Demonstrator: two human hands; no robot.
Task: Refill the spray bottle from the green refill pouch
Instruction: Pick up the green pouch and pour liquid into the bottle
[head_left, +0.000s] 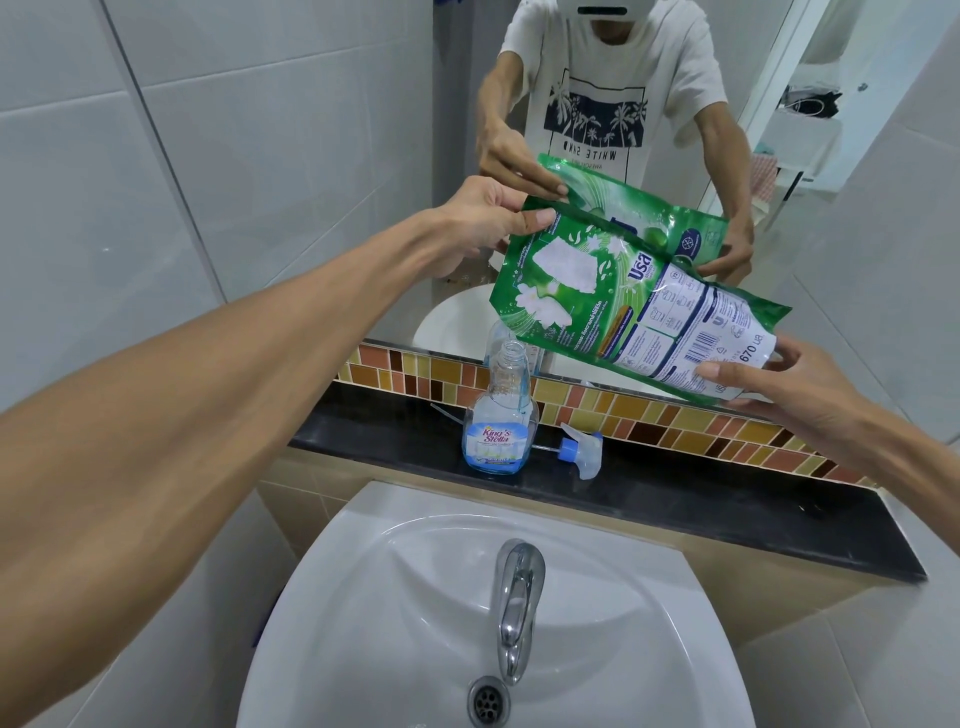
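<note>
Your left hand (483, 218) pinches the green pouch (623, 306) by its top corner; your right hand (789, 384) grips its bottom; tip the low corner right over the open spray bottle (501, 415) (on the black shelf (727, 499)); pour slowly.

The scene is lit evenly and brightly by soft white light from above. Only faint shadows are cast on the dark worktop (675, 499) below the hands. Small glints are seen on the tap (517, 597) and on the glossy green pouch (613, 291). Straight tile lines are bent toward the edges by wide-angle distortion. Focus is sharp throughout.
</note>
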